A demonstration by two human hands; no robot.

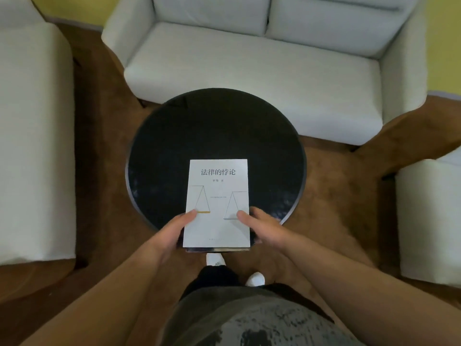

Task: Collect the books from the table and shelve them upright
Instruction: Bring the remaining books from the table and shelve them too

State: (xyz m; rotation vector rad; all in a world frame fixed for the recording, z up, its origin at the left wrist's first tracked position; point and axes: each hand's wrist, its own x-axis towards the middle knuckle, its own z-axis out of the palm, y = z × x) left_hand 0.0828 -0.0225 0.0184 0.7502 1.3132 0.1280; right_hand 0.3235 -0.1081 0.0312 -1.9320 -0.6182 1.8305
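Holding books (217,203) over black table (174,136) amid white sofas (249,71).

Sofa (262,71) behind table (174,136)

Looks steeply down from head height, wide-angle, close above round table (212,126) mid-frame, sofa (249,71) across top.

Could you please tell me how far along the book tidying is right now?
Gathering looks nearly done: the only books in view are one stack topped by a white book, at the near edge of the round black table. In hand: the left hand and right hand grip the stack's sides, thumbs on the cover. Left: shelving them upright; no shelf is in view.
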